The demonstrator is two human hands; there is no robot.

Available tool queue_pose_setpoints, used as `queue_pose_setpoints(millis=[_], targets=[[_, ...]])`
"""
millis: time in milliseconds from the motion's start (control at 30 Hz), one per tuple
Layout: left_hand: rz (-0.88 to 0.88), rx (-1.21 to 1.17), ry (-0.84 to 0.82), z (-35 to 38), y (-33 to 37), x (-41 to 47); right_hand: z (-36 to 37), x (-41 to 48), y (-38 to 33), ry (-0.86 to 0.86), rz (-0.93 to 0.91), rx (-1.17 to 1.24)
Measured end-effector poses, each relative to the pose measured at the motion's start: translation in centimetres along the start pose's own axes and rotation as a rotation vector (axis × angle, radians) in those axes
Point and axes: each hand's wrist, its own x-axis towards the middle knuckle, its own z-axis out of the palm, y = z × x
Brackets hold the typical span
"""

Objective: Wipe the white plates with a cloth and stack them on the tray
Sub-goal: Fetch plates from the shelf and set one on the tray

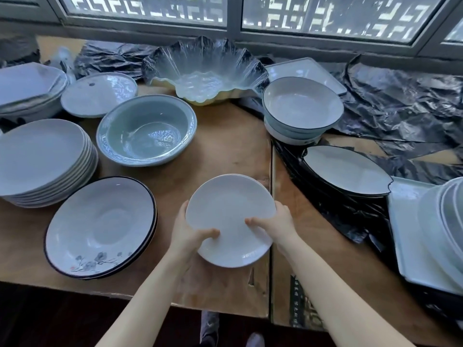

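Note:
I hold a plain white plate (229, 211) over the middle of the brown table, tilted slightly toward me. My left hand (189, 234) grips its left rim, thumb on the upper face. My right hand (275, 225) grips the right rim, thumb lying across the face. A second rim shows just behind the plate's far edge, so it may be two plates together. A stack of several white plates (42, 156) stands at the left. At the right edge a pale tray (406, 236) carries a stack of white plates (443, 216). No cloth is in view.
Dark-rimmed flowered plates (100, 226) lie left of my hands. A green bowl (146, 130), a glass wavy bowl (204, 71), stacked dark-rimmed bowls (302, 108) and a leaf-shaped dish (345, 169) ring the bare table middle (225, 149). Black plastic sheeting (400, 103) covers the right side.

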Motion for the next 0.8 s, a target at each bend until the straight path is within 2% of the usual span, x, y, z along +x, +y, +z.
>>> queue_pose_setpoints(millis=[400, 567, 800], targets=[[0.014, 0.004, 0.014, 0.1, -1.0, -0.4, 0.2, 0.4, 0.9, -0.001, -0.001, 0.038], [0.006, -0.009, 0.015, 0.1, -1.0, -0.4, 0.4, 0.8, 1.2, 0.016, -0.069, -0.037], [-0.049, -0.016, -0.022, 0.3, -0.4, 0.3, -0.1, 1.8, 1.3, 0.009, -0.057, -0.131]])
